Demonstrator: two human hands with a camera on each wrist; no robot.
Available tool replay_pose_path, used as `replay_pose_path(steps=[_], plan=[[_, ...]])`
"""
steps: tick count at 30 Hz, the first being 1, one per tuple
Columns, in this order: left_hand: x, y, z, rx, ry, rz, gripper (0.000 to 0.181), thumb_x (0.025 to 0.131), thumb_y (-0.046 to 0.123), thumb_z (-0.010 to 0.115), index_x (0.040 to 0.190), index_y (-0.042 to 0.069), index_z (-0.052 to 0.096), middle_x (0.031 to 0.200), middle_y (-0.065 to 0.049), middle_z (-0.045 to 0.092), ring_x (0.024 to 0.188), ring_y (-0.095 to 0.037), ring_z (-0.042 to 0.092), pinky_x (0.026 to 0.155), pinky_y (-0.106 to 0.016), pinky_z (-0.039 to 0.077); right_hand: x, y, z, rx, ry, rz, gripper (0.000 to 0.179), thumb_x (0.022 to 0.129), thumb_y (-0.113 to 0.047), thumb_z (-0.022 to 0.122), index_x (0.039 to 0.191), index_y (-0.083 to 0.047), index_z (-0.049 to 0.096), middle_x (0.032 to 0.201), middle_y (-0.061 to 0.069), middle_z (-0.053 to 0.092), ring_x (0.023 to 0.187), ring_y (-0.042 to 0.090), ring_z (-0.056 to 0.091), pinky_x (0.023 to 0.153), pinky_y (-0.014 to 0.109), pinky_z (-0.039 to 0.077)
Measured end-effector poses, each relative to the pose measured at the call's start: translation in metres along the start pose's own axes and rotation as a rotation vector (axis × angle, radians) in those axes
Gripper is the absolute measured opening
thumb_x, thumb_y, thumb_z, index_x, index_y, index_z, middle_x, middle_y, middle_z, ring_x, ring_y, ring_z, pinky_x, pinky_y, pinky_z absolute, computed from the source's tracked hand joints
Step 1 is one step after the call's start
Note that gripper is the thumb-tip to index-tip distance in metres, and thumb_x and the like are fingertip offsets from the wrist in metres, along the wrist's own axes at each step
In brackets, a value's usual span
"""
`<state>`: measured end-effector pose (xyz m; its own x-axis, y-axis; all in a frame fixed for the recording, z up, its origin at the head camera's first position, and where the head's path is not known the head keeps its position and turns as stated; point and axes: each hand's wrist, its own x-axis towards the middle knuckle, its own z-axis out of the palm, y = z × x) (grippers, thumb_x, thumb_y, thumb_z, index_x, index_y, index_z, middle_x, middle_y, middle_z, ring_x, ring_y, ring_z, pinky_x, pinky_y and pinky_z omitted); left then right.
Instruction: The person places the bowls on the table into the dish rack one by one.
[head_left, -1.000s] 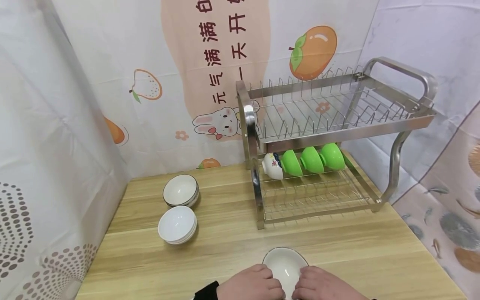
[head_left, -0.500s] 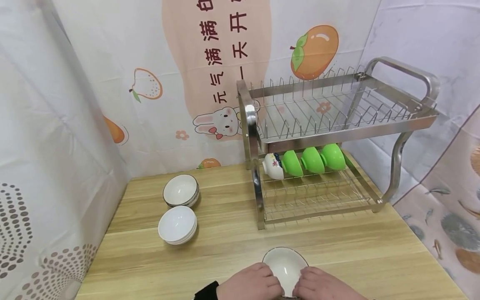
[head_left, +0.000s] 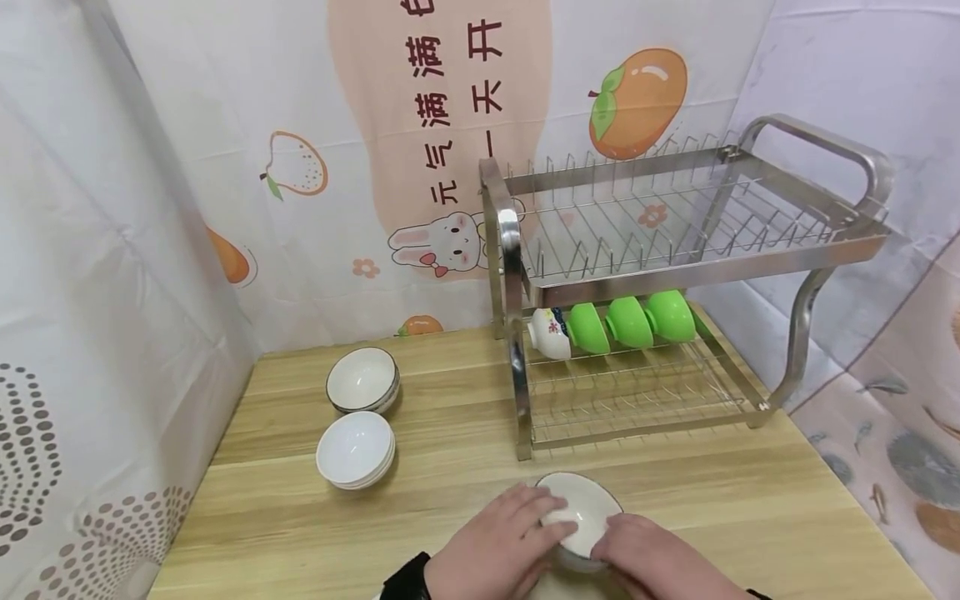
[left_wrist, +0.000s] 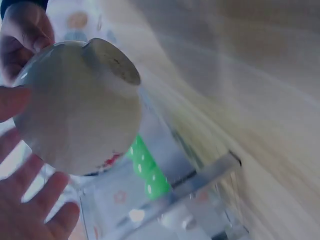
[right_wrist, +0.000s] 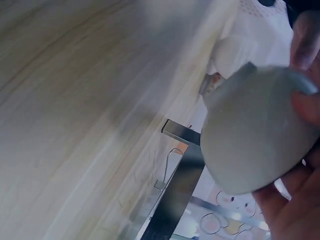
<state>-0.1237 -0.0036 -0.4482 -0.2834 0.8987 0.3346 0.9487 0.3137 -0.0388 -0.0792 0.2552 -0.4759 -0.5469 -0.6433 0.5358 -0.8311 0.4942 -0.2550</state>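
A cream bowl with a dark rim (head_left: 583, 504) is between my two hands near the front of the table, its mouth toward me in the head view. My right hand (head_left: 663, 554) grips its right side; fingers lie along the bowl (right_wrist: 255, 135) in the right wrist view. My left hand (head_left: 501, 542) reaches over the left rim with fingers extended. In the left wrist view the left fingers (left_wrist: 30, 175) are spread and straight beside the bowl (left_wrist: 80, 110), whose foot ring shows. The bowl looks lifted and tilted.
A two-tier metal dish rack (head_left: 712, 272) stands at the back right. On its lower tier are several green bowls (head_left: 630, 323) and a white floral bowl (head_left: 551, 333). At left stand stacked dark-rimmed bowls (head_left: 362, 379) and stacked white bowls (head_left: 354, 450). Printed curtains (head_left: 187, 100) surround the table.
The bowl has moved slightly up and right in the head view, with its underside tipping into sight. My left fingers, earlier bent at the rim, have loosened and spread. The right hand keeps its grip.
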Motion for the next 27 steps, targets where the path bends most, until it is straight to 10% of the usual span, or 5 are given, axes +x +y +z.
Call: replay_pose_path(steps=[5, 11, 27], plan=[[-0.009, -0.005, -0.006, -0.013, 0.113, -0.152, 0.064, 0.084, 0.047, 0.068, 0.135, 0.013, 0.05, 0.143, -0.009, 0.042, 0.134, -0.024, 0.028, 0.107, -0.042, 0.036, 0.01, 0.009, -0.014, 0.048, 0.12, 0.324, 0.024, 0.093, -0.02, 0.064, 0.111, -0.004, 0.065, 0.104, 0.008, 0.069, 0.095, 0.02, 0.062, 0.078, 0.038, 0.057], [-0.019, -0.007, 0.001, 0.03, 0.112, -0.167, 0.069, 0.087, 0.056, 0.059, 0.139, 0.013, 0.047, 0.146, -0.011, 0.039, 0.136, -0.027, 0.023, 0.106, -0.046, 0.037, 0.055, 0.047, -0.025, 0.547, 0.197, 0.766, 0.037, 0.1, -0.007, 0.052, 0.129, 0.014, 0.048, 0.125, 0.029, 0.055, 0.108, 0.023, 0.055, 0.086, 0.032, 0.053], [-0.039, -0.006, 0.004, 0.051, 0.021, -0.235, 0.071, 0.088, 0.059, 0.056, 0.144, 0.017, 0.042, 0.147, -0.009, 0.037, 0.138, -0.023, 0.019, 0.11, -0.041, 0.031, 0.166, 0.138, 0.025, 1.016, 0.328, 0.805, 0.051, 0.104, -0.004, 0.038, 0.15, 0.007, 0.019, 0.151, 0.023, 0.027, 0.126, 0.02, 0.038, 0.102, 0.026, 0.04]])
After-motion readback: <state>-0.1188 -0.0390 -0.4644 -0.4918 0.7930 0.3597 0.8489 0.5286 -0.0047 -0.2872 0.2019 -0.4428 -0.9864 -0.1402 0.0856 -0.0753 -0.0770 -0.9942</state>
